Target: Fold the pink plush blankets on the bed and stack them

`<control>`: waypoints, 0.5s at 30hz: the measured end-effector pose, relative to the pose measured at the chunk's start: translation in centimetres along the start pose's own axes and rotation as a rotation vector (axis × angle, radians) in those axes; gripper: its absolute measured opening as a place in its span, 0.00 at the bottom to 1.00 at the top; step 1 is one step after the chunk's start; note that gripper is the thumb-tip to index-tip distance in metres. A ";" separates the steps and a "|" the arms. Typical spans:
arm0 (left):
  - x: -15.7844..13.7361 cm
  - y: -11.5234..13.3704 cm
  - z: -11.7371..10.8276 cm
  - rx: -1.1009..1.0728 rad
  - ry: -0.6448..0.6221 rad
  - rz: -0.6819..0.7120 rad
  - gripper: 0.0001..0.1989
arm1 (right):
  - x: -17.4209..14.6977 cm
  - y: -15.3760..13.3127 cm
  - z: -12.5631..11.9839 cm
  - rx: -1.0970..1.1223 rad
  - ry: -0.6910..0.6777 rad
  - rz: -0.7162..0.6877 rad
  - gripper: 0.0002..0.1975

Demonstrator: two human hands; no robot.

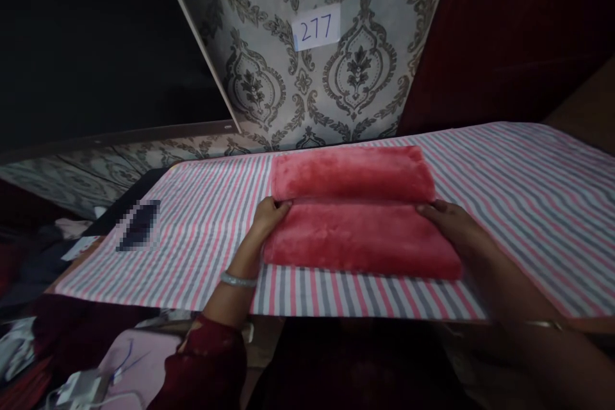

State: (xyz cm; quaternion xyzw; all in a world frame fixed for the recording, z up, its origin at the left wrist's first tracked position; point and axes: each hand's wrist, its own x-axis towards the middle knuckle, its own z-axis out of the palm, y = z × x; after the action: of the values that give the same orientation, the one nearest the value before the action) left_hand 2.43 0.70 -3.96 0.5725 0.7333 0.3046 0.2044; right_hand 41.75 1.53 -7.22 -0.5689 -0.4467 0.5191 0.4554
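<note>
A coral-red plush cloth (pixel 360 237) lies folded on the striped cover, with two padded halves meeting at a crease across its middle. At the left end of that crease, my left hand (pixel 270 214) grips the near half's edge, thumb on top and fingers tucked beneath. My right hand (pixel 444 221) pinches the same half at the right end, its thumb over the edge and its other fingers mostly hidden. The far half lies flat towards the wall.
The pink, white and grey striped cover (pixel 202 230) spreads over the table. A dark blurred-out item (pixel 139 225) lies on its left part. Behind stands a patterned wall (pixel 307 90) with a paper marked 277 (pixel 317 27). A large black screen (pixel 106 45) hangs at left; a white charger (pixel 81 389) sits low left.
</note>
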 end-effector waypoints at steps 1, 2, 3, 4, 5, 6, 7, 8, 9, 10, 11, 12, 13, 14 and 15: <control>0.4 0.0 0.2 -0.003 -0.006 -0.021 0.12 | 0.6 0.0 0.2 0.019 -0.010 0.059 0.14; 0.7 0.0 0.4 0.010 0.002 -0.042 0.12 | 1.1 0.1 0.3 0.021 -0.004 0.101 0.14; 0.8 0.0 0.6 0.038 0.027 -0.062 0.12 | 1.5 0.2 0.3 0.005 0.038 0.098 0.14; 0.9 -0.2 0.7 0.074 0.063 -0.081 0.11 | 1.9 0.3 0.3 -0.030 0.085 0.078 0.13; 0.9 -0.3 0.8 0.107 0.102 -0.095 0.12 | 2.2 0.5 0.2 -0.076 0.131 0.054 0.12; 0.8 -0.5 0.8 0.129 0.134 -0.104 0.12 | 2.4 0.7 0.1 -0.127 0.170 0.031 0.10; 0.7 -0.6 0.8 0.138 0.153 -0.111 0.13 | 2.6 0.9 0.0 -0.171 0.200 0.012 0.09; 0.6 -0.7 0.8 0.142 0.158 -0.116 0.14 | 2.7 1.0 -0.2 -0.199 0.216 0.000 0.08; 0.6 -0.7 0.7 0.151 0.157 -0.121 0.15 | 2.8 1.1 -0.3 -0.208 0.216 0.000 0.08; 0.7 -0.7 0.6 0.162 0.150 -0.127 0.15 | 2.8 1.1 -0.3 -0.193 0.201 0.012 0.08; 0.8 -0.6 0.5 0.174 0.139 -0.133 0.15 | 2.8 1.0 -0.3 -0.162 0.177 0.033 0.08; 0.9 -0.4 0.4 0.186 0.125 -0.139 0.15 | 2.8 0.8 -0.2 -0.124 0.152 0.061 0.08; 1.2 -0.1 0.3 0.200 0.107 -0.144 0.16 | 2.7 0.4 -0.1 -0.098 0.131 0.093 0.09; 1.5 0.2 0.3 0.215 0.085 -0.149 0.17 | 2.7 0.0 0.1 -0.095 0.120 0.117 0.11; 1.8 0.6 0.2 0.230 0.062 -0.152 0.19 | 2.7 -0.5 0.3 -0.125 0.124 0.127 0.12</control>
State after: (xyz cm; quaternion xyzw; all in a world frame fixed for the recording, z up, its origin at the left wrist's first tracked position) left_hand 2.52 2.56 -3.68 0.5251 0.8106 0.2197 0.1375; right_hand 41.62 4.25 -7.25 -0.6544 -0.4121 0.4816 0.4122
